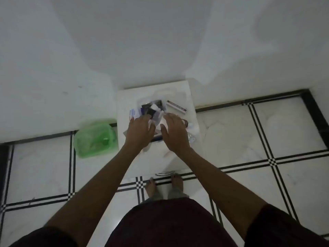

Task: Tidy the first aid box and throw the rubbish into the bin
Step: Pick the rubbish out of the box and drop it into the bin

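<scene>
Dim, soft, slightly blurred picture, broad shadows on the wall, edges bowed.

packet print blurred, no readable text

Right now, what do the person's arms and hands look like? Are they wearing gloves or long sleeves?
No gloves: the left hand and right hand are bare, with no rings, watch or bracelets that I can see. The forearms are bare too. Short dark maroon sleeves end near the elbows, matching the dark maroon top.
</scene>
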Demonstrator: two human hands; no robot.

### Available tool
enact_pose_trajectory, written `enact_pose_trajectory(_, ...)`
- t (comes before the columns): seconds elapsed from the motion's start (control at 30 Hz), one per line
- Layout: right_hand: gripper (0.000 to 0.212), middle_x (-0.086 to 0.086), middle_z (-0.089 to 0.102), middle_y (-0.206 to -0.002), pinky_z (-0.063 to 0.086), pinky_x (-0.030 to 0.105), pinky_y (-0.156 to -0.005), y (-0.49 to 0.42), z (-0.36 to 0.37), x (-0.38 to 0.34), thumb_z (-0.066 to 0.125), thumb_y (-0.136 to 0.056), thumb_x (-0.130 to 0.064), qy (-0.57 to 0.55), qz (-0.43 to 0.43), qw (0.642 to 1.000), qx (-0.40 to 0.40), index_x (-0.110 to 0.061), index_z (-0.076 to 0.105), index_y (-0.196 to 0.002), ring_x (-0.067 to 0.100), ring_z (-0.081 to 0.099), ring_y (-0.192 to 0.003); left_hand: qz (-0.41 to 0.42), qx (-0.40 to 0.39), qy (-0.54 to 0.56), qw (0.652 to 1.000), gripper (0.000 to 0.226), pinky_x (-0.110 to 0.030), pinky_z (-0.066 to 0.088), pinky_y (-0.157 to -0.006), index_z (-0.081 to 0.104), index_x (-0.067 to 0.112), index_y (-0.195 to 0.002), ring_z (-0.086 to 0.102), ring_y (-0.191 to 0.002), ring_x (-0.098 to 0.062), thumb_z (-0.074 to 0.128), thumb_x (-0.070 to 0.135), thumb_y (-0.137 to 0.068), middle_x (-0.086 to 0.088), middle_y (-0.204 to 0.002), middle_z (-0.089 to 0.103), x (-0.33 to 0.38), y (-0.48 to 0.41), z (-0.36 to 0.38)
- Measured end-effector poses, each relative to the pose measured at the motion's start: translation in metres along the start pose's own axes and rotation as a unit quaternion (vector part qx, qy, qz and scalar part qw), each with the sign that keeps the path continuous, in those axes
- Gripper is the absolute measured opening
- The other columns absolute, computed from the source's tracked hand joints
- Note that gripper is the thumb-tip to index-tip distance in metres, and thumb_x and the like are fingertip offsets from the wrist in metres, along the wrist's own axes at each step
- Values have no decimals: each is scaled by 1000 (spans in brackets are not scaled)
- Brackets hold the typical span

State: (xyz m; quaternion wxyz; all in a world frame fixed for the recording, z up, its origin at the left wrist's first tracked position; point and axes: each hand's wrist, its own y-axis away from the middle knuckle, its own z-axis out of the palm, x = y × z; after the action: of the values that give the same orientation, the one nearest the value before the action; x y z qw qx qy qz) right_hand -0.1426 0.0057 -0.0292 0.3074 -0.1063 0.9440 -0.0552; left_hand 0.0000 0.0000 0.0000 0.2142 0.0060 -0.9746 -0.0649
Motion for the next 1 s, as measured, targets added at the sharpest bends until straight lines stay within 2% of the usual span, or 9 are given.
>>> enact_pose_trajectory(0.1,26,12,68,-106,54,39,-84,1,2,6,60,-86,-12,-95,142,985,-1,-7,62,-111,26,63,-100,24,-46,-2,999,31,-47,26,-111,62,10,-112,59,-108,-29,57,29,-88,-10,-113,67,-1,-11,8)
enact_pose_trajectory(0.17,22,8,68,-100,51,30,-75,10,7,14,64,-83,-13,-130,281,951,-27,-11,62,-105,23,64,-93,46,-96,-20,994,43,-46,15,-115,58,12,-121,53,-120,-25,62,34,-84,-6,-125,62,-2,-13,15)
enact_pose_trajectory(0.3,42,12,58,-116,44,30,-75,31,25,35,76,-74,-17,-82,412,903,-89,-8,57,-110,28,53,-110,75,-143,-52,985,54,-48,11,-118,50,14,-130,47,-126,-25,64,36,-82,-7,-133,56,-5,-12,34)
enact_pose_trajectory(0.43,63,16,48,-126,49,39,-85,40,42,51,78,-71,-22,4,386,909,-156,-7,46,-122,34,43,-117,78,-148,-65,984,36,-49,11,-117,59,11,-120,51,-120,-29,58,26,-87,-10,-125,61,-4,-13,50)
enact_pose_trajectory(0.6,71,13,43,-130,49,43,-86,38,60,51,80,-70,-28,86,366,905,-200,-11,38,-124,31,42,-120,72,-92,-34,993,20,-45,14,-115,69,7,-97,61,-100,-28,53,17,-92,-10,-101,71,-11,-14,64)
enact_pose_trajectory(0.7,75,14,36,-136,50,42,-86,46,70,51,81,-68,-28,137,341,904,-221,-12,35,-126,32,36,-125,74,-37,20,996,16,-46,25,-112,71,7,-94,65,-93,-26,59,16,-89,-8,-97,73,-17,-10,65)
enact_pose_trajectory(0.8,84,15,36,-135,53,39,-81,53,77,53,84,-63,-18,93,346,915,-182,-11,34,-129,32,37,-119,79,20,44,996,16,-47,43,-99,72,7,-91,67,-84,-29,59,16,-88,-10,-91,75,-22,-7,57)
enact_pose_trajectory(0.9,71,16,42,-133,53,41,-85,54,78,51,76,-68,-6,49,350,924,-150,-9,37,-128,33,41,-119,65,53,54,995,17,-42,54,-78,72,8,-94,68,-82,-31,58,15,-87,-12,-92,75,-28,-6,48)
enact_pose_trajectory(1.0,38,9,60,-114,45,43,-84,48,70,46,64,-78,-8,9,373,920,-118,-11,53,-114,29,54,-109,32,81,84,993,17,-39,53,-74,71,10,-99,65,-85,-28,60,19,-90,-9,-94,74,-30,-6,41)
